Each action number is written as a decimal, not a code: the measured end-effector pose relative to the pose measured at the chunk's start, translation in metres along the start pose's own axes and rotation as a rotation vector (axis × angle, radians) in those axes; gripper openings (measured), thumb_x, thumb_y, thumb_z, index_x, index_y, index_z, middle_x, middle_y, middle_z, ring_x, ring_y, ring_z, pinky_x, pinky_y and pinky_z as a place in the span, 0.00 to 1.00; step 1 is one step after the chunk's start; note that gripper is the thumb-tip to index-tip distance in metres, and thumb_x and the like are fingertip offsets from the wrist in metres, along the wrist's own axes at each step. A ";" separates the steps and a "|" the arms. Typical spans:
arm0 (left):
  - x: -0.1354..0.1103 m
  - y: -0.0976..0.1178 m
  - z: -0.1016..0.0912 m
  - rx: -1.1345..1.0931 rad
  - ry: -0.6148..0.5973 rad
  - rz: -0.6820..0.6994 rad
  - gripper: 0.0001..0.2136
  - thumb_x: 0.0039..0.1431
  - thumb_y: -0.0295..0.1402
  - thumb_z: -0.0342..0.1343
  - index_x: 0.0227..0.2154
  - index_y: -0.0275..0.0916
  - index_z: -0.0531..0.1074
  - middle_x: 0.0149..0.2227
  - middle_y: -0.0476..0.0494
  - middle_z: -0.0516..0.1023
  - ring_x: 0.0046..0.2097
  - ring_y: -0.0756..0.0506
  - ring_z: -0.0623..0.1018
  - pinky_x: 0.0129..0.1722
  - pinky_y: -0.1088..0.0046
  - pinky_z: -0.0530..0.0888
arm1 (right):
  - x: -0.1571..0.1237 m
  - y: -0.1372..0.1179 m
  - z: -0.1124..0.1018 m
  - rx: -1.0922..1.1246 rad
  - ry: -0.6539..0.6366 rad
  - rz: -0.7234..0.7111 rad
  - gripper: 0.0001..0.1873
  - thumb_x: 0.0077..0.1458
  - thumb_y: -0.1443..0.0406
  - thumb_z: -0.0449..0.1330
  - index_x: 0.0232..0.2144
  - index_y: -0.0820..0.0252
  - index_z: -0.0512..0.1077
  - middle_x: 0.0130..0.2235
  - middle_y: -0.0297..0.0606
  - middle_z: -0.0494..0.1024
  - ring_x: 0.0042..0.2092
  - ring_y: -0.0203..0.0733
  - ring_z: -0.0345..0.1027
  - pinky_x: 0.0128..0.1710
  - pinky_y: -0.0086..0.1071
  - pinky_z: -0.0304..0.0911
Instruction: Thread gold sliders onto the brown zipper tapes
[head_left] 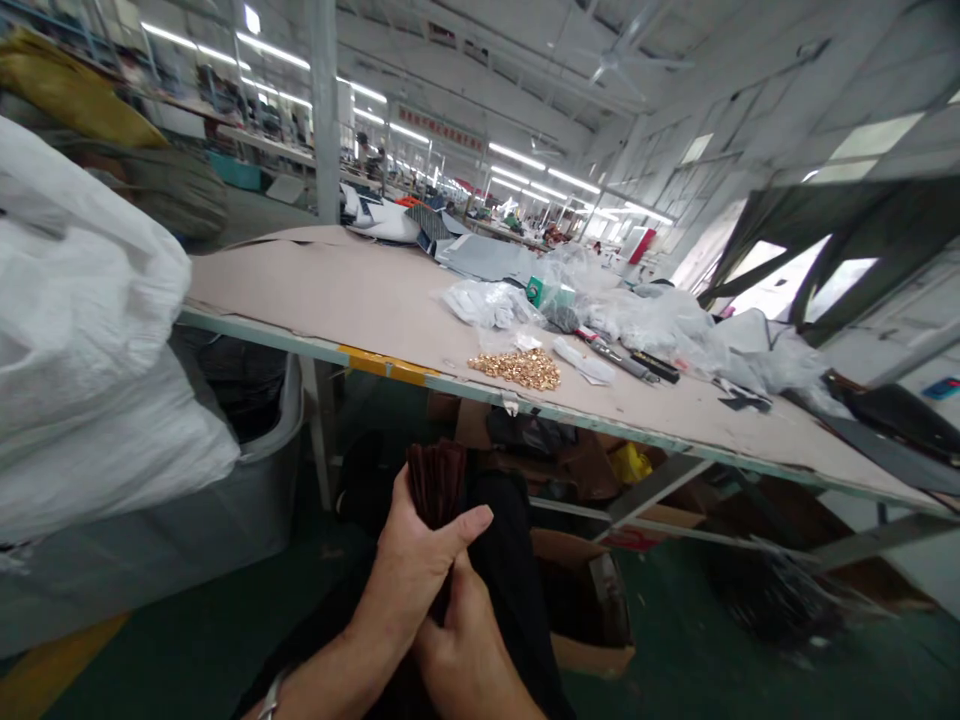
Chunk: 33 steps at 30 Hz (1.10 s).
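Note:
A stack of thin dark brown pieces, leather-like (436, 482), is held upright over my lap, below the table's front edge. My left hand (416, 545) is wrapped round the stack, its thumb lying across the near side and pointing right. Just below and to the right, my right hand (469, 620) is closed round the lower part of the same stack, its thumb up against the left one. Most fingers of both hands are hidden behind the stack. A pile of small gold-coloured metal pieces (517, 369) lies on the table beyond my hands.
The long table (322, 290) crosses in front of me, bearing clear plastic bags (491, 303), a grey pen-shaped tool (622, 358) and a black item (655, 366). An open cardboard box (592, 655) stands on the floor at right. White sacks (82, 330) top a grey bin (225, 530) at left.

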<state>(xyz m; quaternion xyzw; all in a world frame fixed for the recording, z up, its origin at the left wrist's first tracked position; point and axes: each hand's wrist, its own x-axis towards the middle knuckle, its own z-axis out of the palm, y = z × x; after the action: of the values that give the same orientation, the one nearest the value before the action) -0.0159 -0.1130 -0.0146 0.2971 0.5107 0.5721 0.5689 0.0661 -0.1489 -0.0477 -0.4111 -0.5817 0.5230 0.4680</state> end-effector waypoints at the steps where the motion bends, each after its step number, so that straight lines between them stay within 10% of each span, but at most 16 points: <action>1: -0.001 0.002 -0.003 -0.017 -0.042 -0.015 0.36 0.37 0.35 0.74 0.52 0.42 0.66 0.43 0.48 0.77 0.47 0.42 0.74 0.48 0.69 0.67 | 0.000 0.000 -0.005 0.044 -0.004 0.022 0.30 0.48 0.74 0.60 0.55 0.58 0.64 0.50 0.42 0.76 0.52 0.47 0.70 0.54 0.38 0.63; 6: 0.005 0.006 -0.030 -0.187 -0.327 -0.195 0.25 0.54 0.49 0.59 0.49 0.38 0.73 0.41 0.39 0.82 0.42 0.39 0.79 0.32 0.69 0.73 | 0.002 -0.008 -0.030 0.393 -0.164 0.339 0.18 0.41 0.66 0.66 0.38 0.65 0.72 0.28 0.36 0.77 0.26 0.38 0.70 0.27 0.30 0.65; 12: 0.012 -0.011 -0.045 -0.391 -0.489 -0.462 0.23 0.47 0.38 0.67 0.47 0.35 0.76 0.43 0.33 0.84 0.52 0.34 0.78 0.50 0.59 0.73 | -0.005 0.002 -0.013 0.607 -0.309 0.518 0.25 0.34 0.57 0.68 0.34 0.71 0.75 0.26 0.43 0.76 0.24 0.40 0.69 0.27 0.33 0.65; 18: 0.003 -0.036 -0.050 -0.496 -0.490 -0.653 0.10 0.51 0.25 0.62 0.38 0.37 0.78 0.29 0.43 0.85 0.32 0.44 0.83 0.38 0.64 0.78 | -0.010 -0.022 -0.060 -0.311 -0.589 0.315 0.16 0.43 0.57 0.69 0.19 0.62 0.72 0.18 0.26 0.63 0.22 0.30 0.55 0.23 0.25 0.53; 21: 0.003 -0.048 -0.052 -0.539 -0.544 -0.706 0.11 0.50 0.25 0.63 0.38 0.35 0.78 0.31 0.42 0.85 0.33 0.44 0.83 0.42 0.64 0.77 | 0.010 -0.042 -0.081 -0.592 -0.136 0.088 0.16 0.56 0.57 0.61 0.24 0.62 0.75 0.21 0.29 0.70 0.24 0.33 0.62 0.24 0.26 0.57; 23: 0.004 -0.055 -0.052 -0.555 -0.590 -0.712 0.13 0.50 0.26 0.63 0.41 0.35 0.78 0.35 0.42 0.85 0.36 0.43 0.83 0.48 0.61 0.75 | 0.031 -0.048 -0.083 -0.575 -0.016 -0.031 0.14 0.61 0.58 0.57 0.42 0.59 0.76 0.40 0.36 0.79 0.41 0.39 0.71 0.42 0.30 0.64; 26: 0.005 -0.061 -0.053 -0.546 -0.667 -0.701 0.18 0.48 0.28 0.65 0.45 0.35 0.77 0.40 0.40 0.84 0.38 0.42 0.83 0.47 0.60 0.76 | 0.061 -0.046 -0.075 -0.493 -0.202 -0.199 0.25 0.64 0.56 0.53 0.61 0.55 0.63 0.62 0.40 0.66 0.63 0.45 0.57 0.61 0.39 0.52; 33: -0.004 -0.058 -0.055 -0.464 -0.756 -0.620 0.19 0.41 0.34 0.69 0.38 0.30 0.81 0.36 0.31 0.85 0.36 0.39 0.83 0.38 0.66 0.78 | 0.059 -0.033 -0.060 -0.594 -0.562 -0.268 0.21 0.67 0.61 0.47 0.54 0.65 0.71 0.54 0.46 0.76 0.57 0.44 0.68 0.57 0.35 0.61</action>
<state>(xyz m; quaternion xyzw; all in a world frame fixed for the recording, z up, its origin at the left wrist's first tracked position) -0.0456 -0.1397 -0.0839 0.1843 0.1941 0.3284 0.9058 0.1119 -0.0822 -0.0068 -0.2904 -0.8601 0.3593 0.2164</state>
